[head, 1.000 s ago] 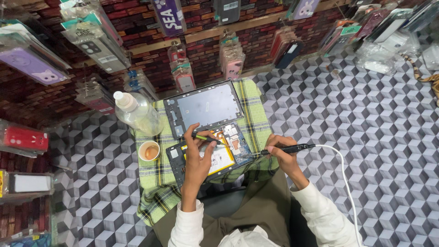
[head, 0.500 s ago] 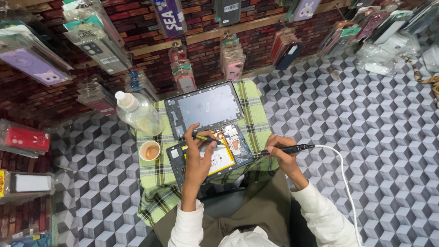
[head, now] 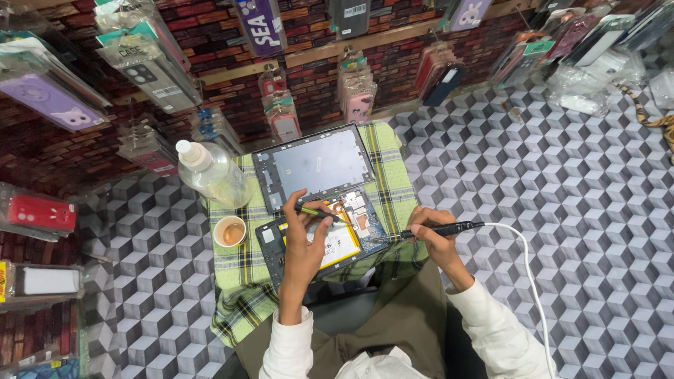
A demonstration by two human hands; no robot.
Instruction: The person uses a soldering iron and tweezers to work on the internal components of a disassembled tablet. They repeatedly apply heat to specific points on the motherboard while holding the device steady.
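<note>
From the head camera we saw our left hand (head: 303, 242) pinching green tweezers (head: 319, 212) over the opened tablet (head: 323, 235) lying on the checked cloth (head: 242, 281). Our right hand (head: 435, 238) gripped a black corded soldering iron (head: 435, 229), tip at the tablet's edge. A small cup (head: 229, 231) and bottle (head: 210, 172) stood nearby.

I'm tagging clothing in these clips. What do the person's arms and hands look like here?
Both arms wear long white sleeves that end at the wrist, left sleeve and right sleeve. The left hand and right hand are bare: no gloves, and no rings or watch that I can make out.
</note>
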